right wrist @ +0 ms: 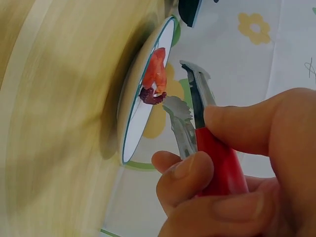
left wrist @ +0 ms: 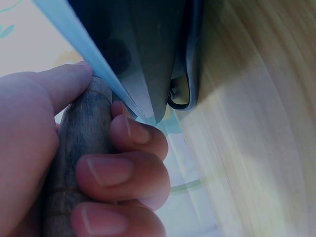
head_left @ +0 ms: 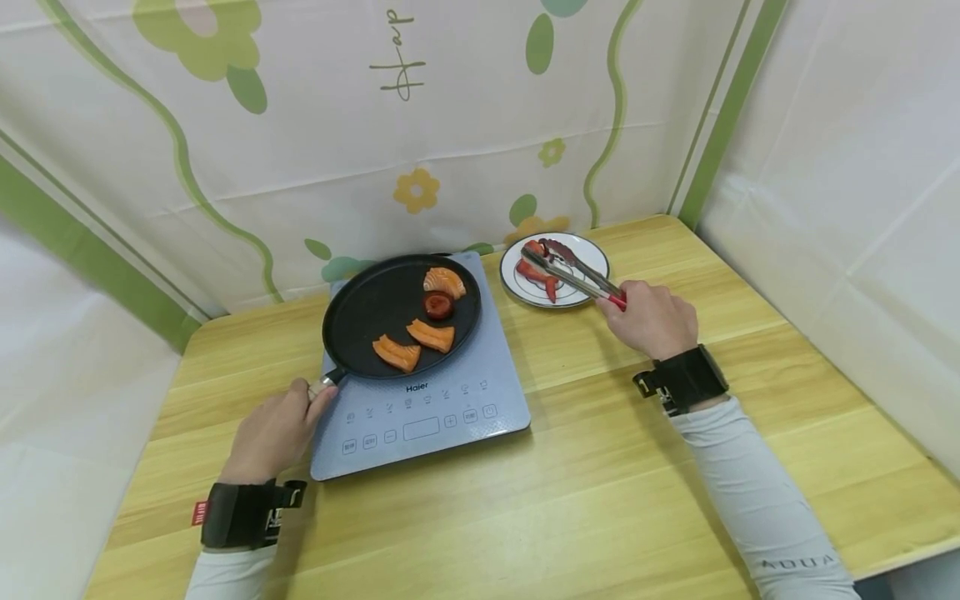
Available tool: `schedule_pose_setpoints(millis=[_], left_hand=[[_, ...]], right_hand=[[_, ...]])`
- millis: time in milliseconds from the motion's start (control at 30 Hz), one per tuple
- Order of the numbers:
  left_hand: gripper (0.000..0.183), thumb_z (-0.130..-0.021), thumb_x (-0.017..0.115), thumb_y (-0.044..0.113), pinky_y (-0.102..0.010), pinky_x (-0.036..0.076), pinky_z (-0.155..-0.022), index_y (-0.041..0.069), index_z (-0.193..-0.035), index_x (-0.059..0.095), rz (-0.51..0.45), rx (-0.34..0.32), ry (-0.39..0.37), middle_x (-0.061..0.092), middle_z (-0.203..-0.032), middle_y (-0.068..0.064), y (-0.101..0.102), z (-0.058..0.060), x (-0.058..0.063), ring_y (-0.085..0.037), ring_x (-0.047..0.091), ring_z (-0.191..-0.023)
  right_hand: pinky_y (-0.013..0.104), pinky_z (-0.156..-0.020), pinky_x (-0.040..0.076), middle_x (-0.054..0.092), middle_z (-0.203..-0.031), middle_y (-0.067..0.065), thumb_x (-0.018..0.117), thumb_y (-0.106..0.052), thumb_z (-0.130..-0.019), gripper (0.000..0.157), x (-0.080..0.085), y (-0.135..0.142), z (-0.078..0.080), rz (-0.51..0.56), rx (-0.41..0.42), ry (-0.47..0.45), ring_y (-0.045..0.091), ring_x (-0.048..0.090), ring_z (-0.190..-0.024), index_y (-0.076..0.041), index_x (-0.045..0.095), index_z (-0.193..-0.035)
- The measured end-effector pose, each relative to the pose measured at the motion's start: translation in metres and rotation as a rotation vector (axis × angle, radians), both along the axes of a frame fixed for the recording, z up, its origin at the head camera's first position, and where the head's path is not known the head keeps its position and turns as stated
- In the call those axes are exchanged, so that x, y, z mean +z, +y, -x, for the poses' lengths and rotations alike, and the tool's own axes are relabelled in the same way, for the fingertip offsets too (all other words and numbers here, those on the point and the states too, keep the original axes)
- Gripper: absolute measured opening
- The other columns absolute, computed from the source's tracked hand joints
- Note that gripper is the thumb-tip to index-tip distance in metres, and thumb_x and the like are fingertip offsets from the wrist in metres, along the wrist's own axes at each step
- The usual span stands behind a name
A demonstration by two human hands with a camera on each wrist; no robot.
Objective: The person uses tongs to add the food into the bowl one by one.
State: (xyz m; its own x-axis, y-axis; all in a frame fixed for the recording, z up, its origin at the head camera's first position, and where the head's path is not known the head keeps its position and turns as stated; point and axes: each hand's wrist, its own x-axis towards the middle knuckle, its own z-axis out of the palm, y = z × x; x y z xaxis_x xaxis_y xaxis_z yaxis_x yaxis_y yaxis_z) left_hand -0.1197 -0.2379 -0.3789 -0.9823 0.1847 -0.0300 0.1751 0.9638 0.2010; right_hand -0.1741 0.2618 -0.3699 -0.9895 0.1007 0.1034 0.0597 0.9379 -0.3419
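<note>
My left hand [head_left: 273, 433] grips the frying pan's wooden handle [left wrist: 81, 133], fingers curled round it in the left wrist view. In the black pan [head_left: 367, 308] lie several orange salmon-like slices [head_left: 396, 355] and a round reddish-brown piece [head_left: 438, 306]. With my right hand [head_left: 652, 315] I hold red-handled metal tongs [right wrist: 222, 165] over a white, dark-rimmed plate [head_left: 512, 288]. Red food pieces [right wrist: 156, 71] and a dark purplish piece [right wrist: 150, 97] sit on the plate. The tongs' tips stand apart close to these pieces; whether they touch any, I cannot tell.
Beneath the pan is a grey-blue induction cooktop [head_left: 480, 400] with its button panel toward the front. A wooden table [head_left: 525, 517] carries everything. A floral cloth wall [head_left: 330, 167] rises behind, and a white wall [head_left: 847, 208] stands on the right.
</note>
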Motion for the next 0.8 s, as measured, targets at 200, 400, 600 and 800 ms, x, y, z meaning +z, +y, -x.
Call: schedule_pose_setpoints(millis=[200, 400, 600, 800], left_hand=[[0.056, -0.101, 0.031, 0.054, -0.033, 0.033, -0.048, 0.0, -0.097, 0.045, -0.001, 0.004, -0.005, 0.04, -0.068, -0.005, 0.0, 0.0, -0.001, -0.019, 0.043, -0.058], [0.056, -0.101, 0.031, 0.054, -0.033, 0.033, -0.048, 0.0, -0.097, 0.045, 0.003, 0.01, -0.008, 0.04, -0.068, -0.005, 0.0, -0.001, -0.001, -0.019, 0.043, -0.058], [0.055, -0.101, 0.031, 0.053, -0.033, 0.033, -0.048, 0.001, -0.096, 0.045, -0.002, 0.009, -0.005, 0.041, -0.068, -0.005, 0.001, 0.0, 0.0, -0.019, 0.044, -0.058], [0.054, -0.102, 0.031, 0.053, -0.033, 0.033, -0.048, 0.001, -0.095, 0.045, -0.002, 0.002, 0.0, 0.04, -0.068, -0.005, 0.001, 0.0, 0.0, -0.019, 0.043, -0.058]], right_hand=[[0.04, -0.05, 0.032, 0.047, -0.068, 0.005, 0.042, -0.06, -0.094, 0.049, -0.002, 0.001, 0.002, -0.01, -0.002, -0.032, 0.024, 0.047, -0.06, -0.015, 0.045, -0.076], [0.041, -0.05, 0.033, 0.047, -0.069, 0.006, 0.042, -0.059, -0.094, 0.048, -0.004, 0.004, 0.002, 0.012, -0.004, -0.031, 0.024, 0.047, -0.06, -0.014, 0.046, -0.076], [0.041, -0.049, 0.034, 0.047, -0.067, 0.005, 0.046, -0.055, -0.095, 0.045, -0.008, 0.005, 0.004, 0.016, -0.016, -0.023, 0.024, 0.048, -0.058, -0.014, 0.048, -0.075], [0.042, -0.05, 0.034, 0.049, -0.068, 0.007, 0.047, -0.052, -0.095, 0.043, -0.011, 0.009, 0.006, -0.004, -0.04, -0.024, 0.026, 0.049, -0.06, -0.014, 0.05, -0.079]])
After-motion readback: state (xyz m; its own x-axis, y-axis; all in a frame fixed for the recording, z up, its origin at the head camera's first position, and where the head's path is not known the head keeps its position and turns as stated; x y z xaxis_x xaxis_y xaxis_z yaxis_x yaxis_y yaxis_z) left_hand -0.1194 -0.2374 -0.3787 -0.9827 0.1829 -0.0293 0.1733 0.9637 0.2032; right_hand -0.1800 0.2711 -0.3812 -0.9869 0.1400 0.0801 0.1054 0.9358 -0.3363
